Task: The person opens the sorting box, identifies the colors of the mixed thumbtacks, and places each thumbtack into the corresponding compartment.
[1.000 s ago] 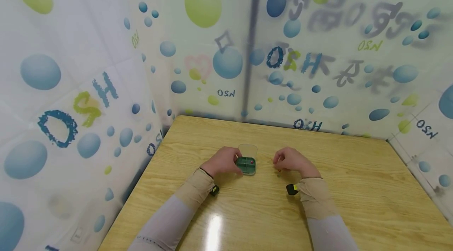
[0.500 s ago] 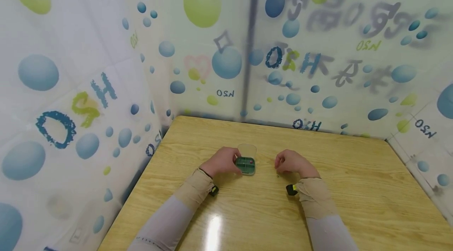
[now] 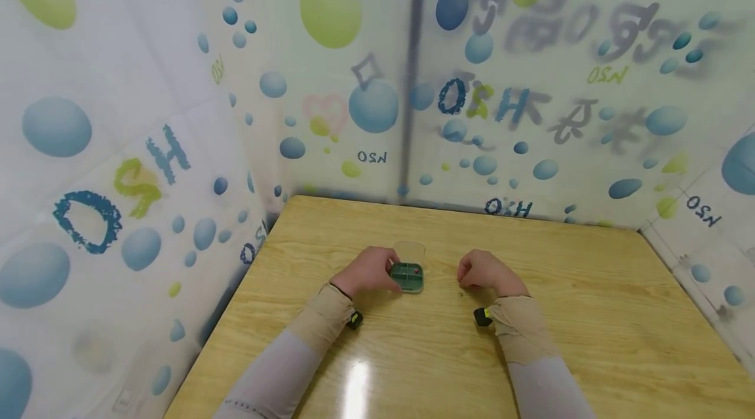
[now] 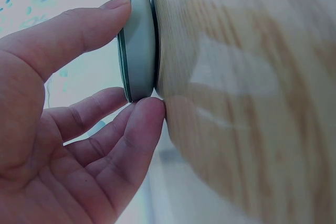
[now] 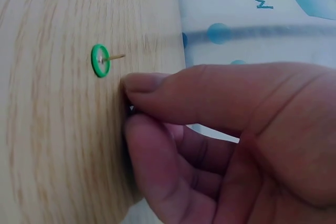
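Note:
My left hand (image 3: pixel 368 271) grips the near-left side of a small green compartment box (image 3: pixel 407 284), thumb on one side and fingertips on the other. The box lies on the table with its clear lid (image 3: pixel 409 250) swung back. A tiny red item (image 3: pixel 417 271) sits in the far right compartment. Beside my right hand (image 5: pixel 205 135), a green thumbtack (image 5: pixel 100 60) rests on its head, pin up. The right fingers are curled at the tabletop, thumb and forefinger tips close together. Whether something tiny is between them is hidden.
The wooden table (image 3: pixel 590 314) reaches back to a patterned curtain (image 3: pixel 330 98) that encloses the far side and left. A black wrist camera (image 3: pixel 482 317) sits under the right wrist, another black camera (image 3: pixel 354 320) under the left.
My right hand's thumb and fingers have drawn closer together and lowered toward the tabletop. The left hand and the box stay put; the head view has shifted slightly.

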The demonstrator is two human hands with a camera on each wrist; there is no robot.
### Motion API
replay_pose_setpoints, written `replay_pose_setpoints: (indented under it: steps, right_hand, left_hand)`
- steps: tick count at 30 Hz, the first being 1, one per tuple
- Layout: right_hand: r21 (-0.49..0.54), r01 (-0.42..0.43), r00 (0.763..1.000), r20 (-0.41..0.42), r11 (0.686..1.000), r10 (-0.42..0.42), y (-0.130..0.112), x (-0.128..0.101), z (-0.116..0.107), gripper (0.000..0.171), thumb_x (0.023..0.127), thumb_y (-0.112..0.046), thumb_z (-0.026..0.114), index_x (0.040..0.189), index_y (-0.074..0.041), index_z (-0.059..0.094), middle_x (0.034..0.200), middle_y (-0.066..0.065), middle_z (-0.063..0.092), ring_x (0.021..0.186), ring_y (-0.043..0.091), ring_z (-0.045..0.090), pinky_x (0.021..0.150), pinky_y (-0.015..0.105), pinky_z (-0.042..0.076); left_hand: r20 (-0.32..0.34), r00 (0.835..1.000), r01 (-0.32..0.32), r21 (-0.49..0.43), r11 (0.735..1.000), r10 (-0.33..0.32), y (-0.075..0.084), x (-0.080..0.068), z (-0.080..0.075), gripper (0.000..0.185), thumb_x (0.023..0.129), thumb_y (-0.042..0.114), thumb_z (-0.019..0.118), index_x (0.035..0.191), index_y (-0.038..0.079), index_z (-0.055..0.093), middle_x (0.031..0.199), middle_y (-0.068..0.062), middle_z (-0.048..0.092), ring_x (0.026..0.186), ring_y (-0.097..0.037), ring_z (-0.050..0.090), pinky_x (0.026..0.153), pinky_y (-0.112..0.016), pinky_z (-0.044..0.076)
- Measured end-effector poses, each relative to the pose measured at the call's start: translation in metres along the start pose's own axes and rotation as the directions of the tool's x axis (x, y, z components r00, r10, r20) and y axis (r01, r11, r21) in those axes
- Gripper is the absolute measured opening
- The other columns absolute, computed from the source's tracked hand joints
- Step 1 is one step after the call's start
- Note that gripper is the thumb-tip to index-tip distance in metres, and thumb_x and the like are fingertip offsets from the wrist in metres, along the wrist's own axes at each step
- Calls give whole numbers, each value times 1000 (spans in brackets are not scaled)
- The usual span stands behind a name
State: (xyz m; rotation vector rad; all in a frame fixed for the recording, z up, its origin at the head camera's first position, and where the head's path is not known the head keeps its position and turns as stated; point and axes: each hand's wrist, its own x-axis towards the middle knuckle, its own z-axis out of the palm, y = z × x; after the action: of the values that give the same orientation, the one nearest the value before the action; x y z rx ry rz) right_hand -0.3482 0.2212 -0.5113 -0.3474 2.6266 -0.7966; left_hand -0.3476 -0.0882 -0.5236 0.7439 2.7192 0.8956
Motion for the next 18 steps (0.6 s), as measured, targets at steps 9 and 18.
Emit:
replay_pose_setpoints:
  steps: [9, 18]
  right_hand:
    - [-14, -29, 996, -83, 999, 28, -2, 2, 2, 16, 92, -2, 70, 78, -9, 73, 65, -1, 60, 62, 16, 55, 61, 29, 45]
    - [-15, -37, 979, -202, 999, 34, -7, 6, 9, 20, 92, -1, 66, 74, -7, 73, 59, -1, 57, 59, 16, 53, 62, 30, 44]
  left_hand:
    - [9, 1000, 7, 1, 1000, -7, 0, 0, 0, 57, 78, 27, 96, 126, 8, 72, 99, -4, 73, 88, -16, 65, 83, -35, 56]
    - [6, 1000, 10, -10, 1000, -10, -1, 0, 0, 58, 77, 28, 97, 126, 8, 72, 100, -5, 73, 88, -16, 65, 83, -36, 56]
